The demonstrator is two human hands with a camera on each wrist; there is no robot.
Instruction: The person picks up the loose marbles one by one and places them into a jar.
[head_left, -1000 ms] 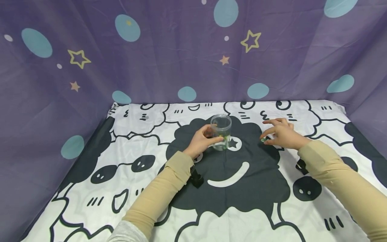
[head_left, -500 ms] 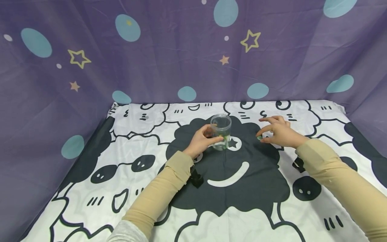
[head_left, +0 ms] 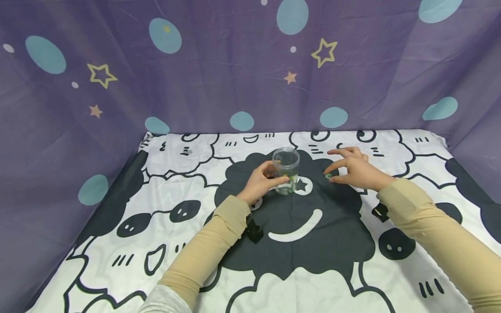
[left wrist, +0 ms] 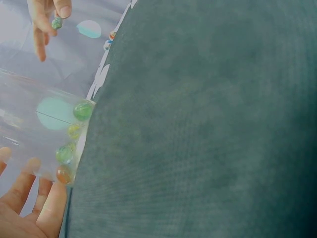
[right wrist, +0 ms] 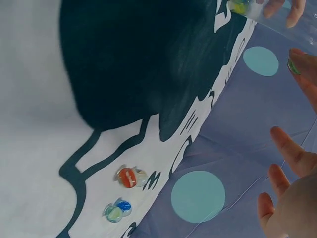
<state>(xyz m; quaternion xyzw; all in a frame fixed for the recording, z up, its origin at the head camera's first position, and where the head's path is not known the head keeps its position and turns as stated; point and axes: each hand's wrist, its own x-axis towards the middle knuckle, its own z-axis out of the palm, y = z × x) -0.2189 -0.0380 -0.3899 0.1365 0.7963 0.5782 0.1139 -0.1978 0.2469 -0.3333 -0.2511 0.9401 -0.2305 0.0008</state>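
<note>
My left hand [head_left: 256,182] grips a clear round jar [head_left: 287,160] by its side, thumb in front and fingers curled behind. Upright and lidless, the jar stands on the dark patch of the cloth. Green, yellow and orange marbles [left wrist: 64,153] lie at its bottom, as the left wrist view shows. To the right of the jar, my right hand [head_left: 358,171] pinches a green marble [left wrist: 57,23] between thumb and forefinger, above the cloth. The other fingers of that hand spread outward.
On the cloth, below the right hand's camera, lie several loose marbles: an orange one [right wrist: 128,177] beside a pale one, and a blue one [right wrist: 124,206] against a greenish one. A purple curtain [head_left: 219,69] hangs behind the printed cloth [head_left: 168,243].
My right hand has moved left and slightly up toward the jar, carrying the green marble. The left hand and jar have stayed in place.
</note>
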